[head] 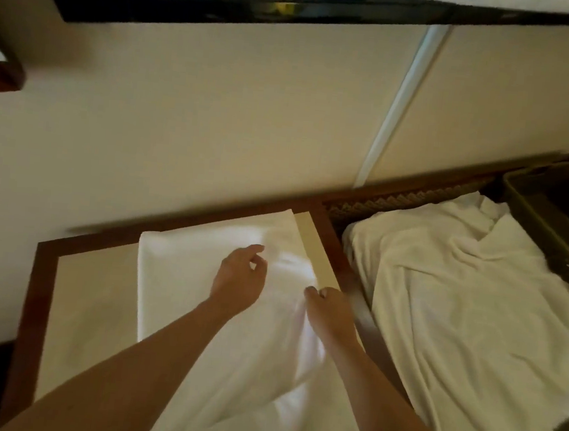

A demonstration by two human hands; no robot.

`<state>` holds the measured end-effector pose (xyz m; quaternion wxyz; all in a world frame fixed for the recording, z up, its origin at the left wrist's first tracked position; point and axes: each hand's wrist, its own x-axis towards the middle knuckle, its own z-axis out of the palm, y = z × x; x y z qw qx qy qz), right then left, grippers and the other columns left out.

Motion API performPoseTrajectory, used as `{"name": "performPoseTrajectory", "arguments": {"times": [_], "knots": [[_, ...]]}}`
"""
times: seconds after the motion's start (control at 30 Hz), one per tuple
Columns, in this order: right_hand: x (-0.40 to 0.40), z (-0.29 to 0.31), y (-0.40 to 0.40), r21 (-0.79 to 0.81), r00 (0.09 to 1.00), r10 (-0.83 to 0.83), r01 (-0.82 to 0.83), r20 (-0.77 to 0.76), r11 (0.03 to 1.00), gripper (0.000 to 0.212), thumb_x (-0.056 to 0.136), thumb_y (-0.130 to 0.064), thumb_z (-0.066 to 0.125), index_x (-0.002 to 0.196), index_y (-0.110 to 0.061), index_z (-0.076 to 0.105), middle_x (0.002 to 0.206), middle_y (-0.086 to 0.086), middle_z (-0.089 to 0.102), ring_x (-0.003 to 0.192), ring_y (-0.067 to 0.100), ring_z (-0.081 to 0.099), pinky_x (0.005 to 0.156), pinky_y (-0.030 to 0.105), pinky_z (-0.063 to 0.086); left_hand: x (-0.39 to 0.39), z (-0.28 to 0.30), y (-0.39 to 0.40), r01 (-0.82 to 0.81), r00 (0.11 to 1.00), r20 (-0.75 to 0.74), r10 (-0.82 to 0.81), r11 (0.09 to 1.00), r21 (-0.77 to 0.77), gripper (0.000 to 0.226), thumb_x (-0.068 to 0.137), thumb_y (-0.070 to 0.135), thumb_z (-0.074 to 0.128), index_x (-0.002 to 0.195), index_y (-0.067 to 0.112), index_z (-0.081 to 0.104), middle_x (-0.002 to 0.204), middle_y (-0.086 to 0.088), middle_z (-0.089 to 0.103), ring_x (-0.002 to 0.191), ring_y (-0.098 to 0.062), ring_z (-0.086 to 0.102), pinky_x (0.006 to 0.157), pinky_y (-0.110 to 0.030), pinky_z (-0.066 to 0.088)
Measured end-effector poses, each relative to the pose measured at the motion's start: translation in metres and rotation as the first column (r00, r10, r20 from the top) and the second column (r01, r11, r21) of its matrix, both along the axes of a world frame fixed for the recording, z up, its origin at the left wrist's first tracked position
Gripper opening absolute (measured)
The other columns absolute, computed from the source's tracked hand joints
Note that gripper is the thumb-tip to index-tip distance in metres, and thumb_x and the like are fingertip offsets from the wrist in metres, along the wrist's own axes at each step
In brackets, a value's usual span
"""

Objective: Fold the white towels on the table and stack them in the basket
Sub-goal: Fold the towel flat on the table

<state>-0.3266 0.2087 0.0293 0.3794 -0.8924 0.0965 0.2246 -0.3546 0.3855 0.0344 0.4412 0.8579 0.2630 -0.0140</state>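
Head view: the left hand hovers loosely curled over the white towel spread flat for folding. Right hand pinches its right edge, apparently to fold it.

Both forearms reach forward, left hand and right hand loosely curled.

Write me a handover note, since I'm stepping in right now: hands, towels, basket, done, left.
Left hand: fingers loosely curled over the flat white towel on the wood-framed table, apparently holding nothing.
Right hand: pinches that towel's right edge.
Crumpled white towel heap: lies to the right, unfolded.
Dark rectangular basket: far right; no towels visible inside.
Done: one towel spread out.
Left: fold it, fold the heap, stack all in the basket.
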Motion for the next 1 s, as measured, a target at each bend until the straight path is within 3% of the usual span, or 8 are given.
{"name": "performPoseTrajectory", "arguments": {"times": [0.13, 0.27, 0.33, 0.43, 0.57, 0.8, 0.9, 1.0], "knots": [[0.052, -0.010, 0.031, 0.005, 0.996, 0.084, -0.084, -0.006, 0.996, 0.051, 0.100, -0.046, 0.048, 0.120, -0.003, 0.065, 0.121, 0.013, 0.065, 0.108, 0.033, 0.060, 0.081, 0.030, 0.037, -0.009, -0.014, 0.081, 0.014, 1.000, -0.021, -0.006, 0.913, 0.408, 0.039, 0.100, 0.023, 0.057, 0.139, 0.025, 0.058, 0.143, -0.002, 0.054, 0.131, -0.028, 0.050, 0.110, -0.046, 0.041], [0.098, -0.020, 0.059, 0.039, 0.990, 0.129, -0.131, 0.051, 0.991, 0.065, 0.098, -0.058, 0.051, 0.120, 0.000, 0.066, 0.122, 0.016, 0.067, 0.113, 0.037, 0.061, 0.080, 0.031, 0.039, -0.010, -0.020, 0.141, 0.196, 0.951, -0.308, 0.002, 0.766, 0.612, 0.053, 0.099, 0.047, 0.053, 0.150, 0.033, 0.043, 0.153, -0.001, 0.043, 0.141, -0.032, 0.035, 0.112, -0.054, 0.029], [0.114, -0.019, 0.072, 0.099, 0.990, 0.118, -0.125, 0.077, 0.987, 0.057, 0.097, -0.056, 0.057, 0.115, -0.003, 0.068, 0.113, 0.010, 0.065, 0.107, 0.033, 0.063, 0.081, 0.031, 0.039, -0.007, -0.019, 0.158, 0.263, 0.911, -0.413, 0.022, 0.740, 0.619, 0.058, 0.098, 0.061, 0.047, 0.151, 0.038, 0.039, 0.151, -0.001, 0.045, 0.139, -0.031, 0.036, 0.111, -0.052, 0.029], [0.128, -0.018, 0.082, 0.155, 0.961, 0.127, -0.168, 0.248, 0.973, 0.035, 0.097, -0.039, 0.064, 0.071, -0.016, 0.056, 0.078, 0.001, 0.057, 0.075, 0.023, 0.056, 0.071, 0.033, 0.038, -0.002, -0.013, 0.175, 0.282, 0.888, -0.459, 0.038, 0.743, 0.607, 0.059, 0.090, 0.074, 0.050, 0.140, 0.044, 0.048, 0.139, 0.004, 0.055, 0.134, -0.028, 0.041, 0.109, -0.048, 0.029], [0.133, -0.024, 0.084, 0.108, 0.949, 0.148, -0.184, 0.280, 0.977, 0.006, 0.094, -0.016, 0.060, 0.089, -0.014, 0.063, 0.089, 0.003, 0.062, 0.084, 0.026, 0.056, 0.072, 0.033, 0.038, 0.003, -0.007, 0.188, 0.329, 0.872, -0.490, -0.013, 0.757, 0.565, 0.055, 0.082, 0.077, 0.060, 0.127, 0.045, 0.056, 0.129, 0.009, 0.059, 0.130, -0.024, 0.044, 0.109, -0.047, 0.029], [0.146, -0.027, 0.098, -0.021, 0.934, 0.235, -0.238, 0.269, 0.971, 0.037, 0.102, -0.036, 0.055, 0.074, -0.011, 0.057, 0.073, -0.002, 0.054, 0.078, 0.024, 0.053, 0.070, 0.031, 0.033, 0.004, 0.002, 0.204, 0.464, 0.756, -0.655, 0.000, 0.705, 0.536, 0.072, 0.078, 0.092, 0.039, 0.127, 0.043, 0.058, 0.130, 0.010, 0.058, 0.130, -0.022, 0.042, 0.105, -0.047, 0.028], [0.139, -0.036, 0.093, -0.005, 0.921, 0.144, -0.153, 0.363, 0.988, 0.040, 0.105, -0.032, 0.052, 0.070, -0.013, 0.050, 0.074, 0.001, 0.055, 0.073, 0.024, 0.052, 0.066, 0.032, 0.031, 0.005, 0.001, 0.213, 0.316, 0.790, -0.611, 0.053, 0.819, 0.479, 0.063, 0.084, 0.088, 0.037, 0.126, 0.044, 0.056, 0.127, 0.009, 0.060, 0.133, -0.023, 0.042, 0.106, -0.046, 0.029], [0.134, -0.039, 0.093, -0.057, 0.898, 0.125, -0.112, 0.422, 0.992, 0.027, 0.106, -0.028, 0.052, 0.084, -0.014, 0.060, 0.082, -0.002, 0.056, 0.077, 0.019, 0.050, 0.068, 0.030, 0.033, 0.006, -0.008, 0.219, 0.132, 0.851, -0.508, 0.132, 0.883, 0.451, 0.046, 0.090, 0.076, 0.049, 0.120, 0.043, 0.060, 0.120, 0.004, 0.063, 0.129, -0.027, 0.047, 0.102, -0.044, 0.034]]}}
